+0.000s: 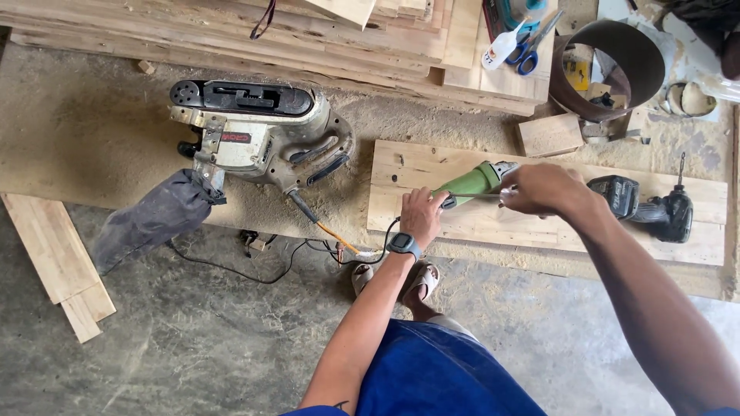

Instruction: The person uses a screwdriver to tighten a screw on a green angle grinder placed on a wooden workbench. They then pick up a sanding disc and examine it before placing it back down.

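A green angle grinder (475, 183) lies on a pale wooden board (432, 219) on the sawdust-covered bench. My left hand (421, 216), with a dark watch on the wrist, grips the grinder's rear handle. My right hand (542, 189) is closed over the grinder's head, hiding the disc end. A thin metal tool seems to sit in the right hand's fingers; I cannot tell what it is. The grinder's black cord runs down off the board's edge.
A grey belt sander (258, 135) with a dark dust bag (158, 216) sits to the left. A black cordless drill (647, 208) lies on the board at right. Blue-handled scissors (532, 46), a glue bottle (499, 48), a sanding belt loop (617, 65) and stacked planks lie beyond.
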